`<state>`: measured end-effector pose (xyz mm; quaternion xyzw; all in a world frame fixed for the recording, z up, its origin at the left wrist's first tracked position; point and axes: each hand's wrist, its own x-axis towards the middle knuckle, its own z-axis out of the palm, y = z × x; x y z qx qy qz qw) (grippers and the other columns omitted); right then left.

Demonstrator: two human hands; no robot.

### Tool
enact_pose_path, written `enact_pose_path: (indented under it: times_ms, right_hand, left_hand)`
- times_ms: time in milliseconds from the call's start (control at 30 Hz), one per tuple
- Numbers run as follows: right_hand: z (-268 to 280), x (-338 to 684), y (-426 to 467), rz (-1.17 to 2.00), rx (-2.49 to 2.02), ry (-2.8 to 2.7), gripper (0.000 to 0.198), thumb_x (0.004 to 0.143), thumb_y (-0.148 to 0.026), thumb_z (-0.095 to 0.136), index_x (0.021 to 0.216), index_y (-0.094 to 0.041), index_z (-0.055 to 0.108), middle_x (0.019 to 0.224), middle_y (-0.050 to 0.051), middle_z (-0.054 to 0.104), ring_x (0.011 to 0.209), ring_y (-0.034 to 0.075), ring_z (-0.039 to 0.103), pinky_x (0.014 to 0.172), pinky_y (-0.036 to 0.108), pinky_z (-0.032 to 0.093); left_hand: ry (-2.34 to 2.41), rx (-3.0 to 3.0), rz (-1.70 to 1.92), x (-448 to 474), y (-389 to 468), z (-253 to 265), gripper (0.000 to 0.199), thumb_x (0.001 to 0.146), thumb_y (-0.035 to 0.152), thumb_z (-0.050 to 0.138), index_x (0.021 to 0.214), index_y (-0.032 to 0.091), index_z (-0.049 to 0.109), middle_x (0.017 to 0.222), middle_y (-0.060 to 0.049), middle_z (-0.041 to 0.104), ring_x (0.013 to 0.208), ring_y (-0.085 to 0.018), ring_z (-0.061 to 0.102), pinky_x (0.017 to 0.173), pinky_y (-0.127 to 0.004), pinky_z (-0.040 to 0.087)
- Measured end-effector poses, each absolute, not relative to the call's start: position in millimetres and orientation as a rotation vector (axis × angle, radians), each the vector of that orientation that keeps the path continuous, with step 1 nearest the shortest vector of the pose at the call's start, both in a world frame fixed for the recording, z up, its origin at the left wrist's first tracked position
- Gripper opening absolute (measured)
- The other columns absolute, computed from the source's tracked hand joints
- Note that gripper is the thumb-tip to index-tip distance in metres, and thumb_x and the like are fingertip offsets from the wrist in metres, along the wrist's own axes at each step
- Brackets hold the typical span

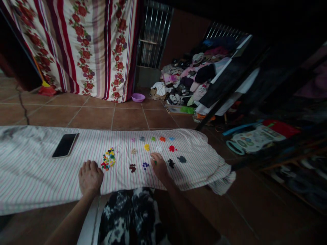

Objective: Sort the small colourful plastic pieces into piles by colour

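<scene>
My left hand (90,177) lies palm down on a striped cloth (66,170), fingers stretched forward, holding nothing I can see. Just to its right is a mixed heap of small coloured pieces (108,159). My right hand (158,165) is over the sorted piles, thumb and fingertips pinched together; whatever is between them is too small to make out. Green pieces (155,162) show beside its fingers. Around it are small piles of yellow (146,147), white (159,149), red (172,148), dark blue (145,165), black (171,163) and brown pieces (132,168).
A phone or tablet (65,145) with a dark screen lies on the cloth's left. Farther piles include orange (162,139) and grey pieces (142,139). Beyond the cloth are a purple basin (138,97), a flowered curtain (87,51) and heaped clothes (194,75).
</scene>
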<state>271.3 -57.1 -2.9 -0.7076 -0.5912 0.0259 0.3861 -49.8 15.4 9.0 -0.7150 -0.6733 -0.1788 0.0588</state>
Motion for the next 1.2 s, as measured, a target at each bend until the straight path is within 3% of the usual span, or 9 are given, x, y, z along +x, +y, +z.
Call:
enact_pose_path:
  times_ms: [333, 667, 967, 1200]
  right_hand:
    - [18.4, 357.6, -72.4, -0.037, -2.185, -1.188, 0.044, 0.082, -0.011, 0.038, 0.114, -0.013, 0.068, 0.113, 0.014, 0.069, 0.111, 0.024, 0.063, 0.102, 0.038, 0.046]
    - [34.3, 432.9, -61.0, 0.089, -2.448, -1.071, 0.038, 0.075, -0.008, 0.052, 0.105, -0.019, 0.071, 0.085, 0.008, 0.074, 0.087, 0.021, 0.070, 0.077, 0.026, 0.051]
    - [23.9, 431.4, -47.6, 0.143, -2.388, -1.131, 0.031, 0.082, -0.012, 0.049, 0.103, -0.018, 0.071, 0.093, 0.009, 0.075, 0.091, 0.021, 0.071, 0.082, 0.028, 0.052]
    - [20.8, 430.5, -54.8, 0.143, -2.369, -1.135, 0.038, 0.084, -0.009, 0.043, 0.109, -0.018, 0.070, 0.098, 0.008, 0.076, 0.096, 0.019, 0.070, 0.087, 0.028, 0.052]
  left_hand:
    - [-1.982, -2.188, -0.483, -52.1, 11.7, 15.0, 0.031, 0.090, 0.022, 0.035, 0.104, 0.009, 0.060, 0.117, -0.019, 0.061, 0.116, -0.030, 0.054, 0.098, -0.040, 0.039]
    - [-1.997, -2.163, -0.524, -49.1, 11.4, 15.9, 0.025, 0.087, 0.023, 0.039, 0.100, 0.013, 0.059, 0.118, -0.018, 0.061, 0.116, -0.030, 0.053, 0.098, -0.041, 0.039]
    - [-2.022, -2.166, -0.537, -47.9, 12.8, 16.9, 0.022, 0.086, 0.024, 0.040, 0.098, 0.017, 0.058, 0.114, -0.017, 0.061, 0.113, -0.029, 0.054, 0.094, -0.042, 0.040]
    - [-2.034, -2.164, -0.554, -48.6, 13.7, 14.8, 0.023, 0.087, 0.023, 0.040, 0.099, 0.016, 0.058, 0.115, -0.017, 0.061, 0.115, -0.030, 0.054, 0.095, -0.043, 0.041]
